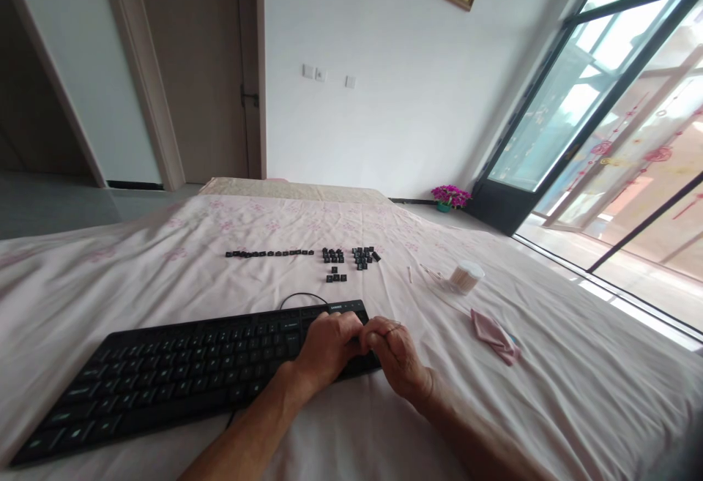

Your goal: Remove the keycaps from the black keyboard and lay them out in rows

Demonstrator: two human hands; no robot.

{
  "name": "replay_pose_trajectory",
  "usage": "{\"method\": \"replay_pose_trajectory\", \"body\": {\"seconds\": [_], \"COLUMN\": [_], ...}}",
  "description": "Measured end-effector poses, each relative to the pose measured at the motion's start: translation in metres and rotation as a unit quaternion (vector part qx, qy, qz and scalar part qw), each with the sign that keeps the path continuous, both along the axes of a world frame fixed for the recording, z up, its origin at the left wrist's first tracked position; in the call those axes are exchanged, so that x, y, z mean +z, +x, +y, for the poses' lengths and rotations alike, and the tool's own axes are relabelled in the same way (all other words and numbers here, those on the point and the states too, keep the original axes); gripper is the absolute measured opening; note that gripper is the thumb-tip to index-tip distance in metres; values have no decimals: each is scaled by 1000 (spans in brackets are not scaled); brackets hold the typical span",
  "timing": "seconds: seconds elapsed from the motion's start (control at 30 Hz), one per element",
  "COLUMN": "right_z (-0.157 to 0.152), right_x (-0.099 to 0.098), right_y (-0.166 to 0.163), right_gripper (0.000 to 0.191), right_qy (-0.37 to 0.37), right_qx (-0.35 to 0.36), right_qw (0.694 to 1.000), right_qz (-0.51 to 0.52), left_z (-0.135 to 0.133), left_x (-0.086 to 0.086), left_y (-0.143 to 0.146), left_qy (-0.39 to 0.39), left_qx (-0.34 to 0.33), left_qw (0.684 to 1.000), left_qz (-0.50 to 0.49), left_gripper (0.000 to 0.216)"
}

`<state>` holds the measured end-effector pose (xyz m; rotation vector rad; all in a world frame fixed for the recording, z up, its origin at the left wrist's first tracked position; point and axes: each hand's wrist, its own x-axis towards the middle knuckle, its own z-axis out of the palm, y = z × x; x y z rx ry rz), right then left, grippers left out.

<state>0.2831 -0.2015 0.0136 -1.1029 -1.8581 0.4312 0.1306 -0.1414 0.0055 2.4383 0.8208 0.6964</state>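
Observation:
A black keyboard (192, 364) lies at a slant on the pale bedsheet, its right end under my hands. My left hand (332, 342) rests over that right end, its fingers curled. Right beside it, my right hand (396, 353) is closed, thumb and fingers pinched together at the keyboard's right edge. The two hands meet at the fingertips; whatever they hold there is hidden or too small to make out. Beyond the keyboard, loose black keycaps lie in a long row (269, 253) and in small clusters (362, 257). A thin black cable (302, 294) loops behind the keyboard.
On the right stands a clear round tub of cotton swabs (466, 277), with a few loose swabs (432, 272) beside it. A crumpled pink cloth (495, 336) lies nearer. The wrinkled bedsheet (576, 393) spreads all around. Purple flowers (450, 196) stand on the floor by the glass door.

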Motion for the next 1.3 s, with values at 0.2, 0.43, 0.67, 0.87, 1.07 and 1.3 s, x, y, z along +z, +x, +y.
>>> {"method": "replay_pose_trajectory", "body": {"seconds": [0.2,0.43,0.67,0.87,1.07,1.3], "right_z": [-4,-7,0,3,7,19], "right_x": [-5,-3,13,14,21,6], "right_y": [-2,-5,-12,-9,2,0], "right_gripper": [32,31,29,25,26,16], "right_qy": [24,27,32,39,98,-70], "right_qx": [-26,-38,-63,-83,-121,-177], "right_qw": [999,999,997,996,986,975], "right_qz": [20,22,7,6,-57,-119], "left_z": [-2,-2,2,8,12,12], "left_x": [3,5,2,1,-5,-10], "left_y": [-1,-2,-6,-5,-2,-1], "left_qy": [8,-2,-69,-116,-234,-257], "left_qx": [-10,-19,-11,-5,32,40], "left_qw": [1000,1000,995,986,947,926], "left_qz": [6,-8,-69,-117,-216,-272], "left_gripper": [33,32,26,13,31,39]}}
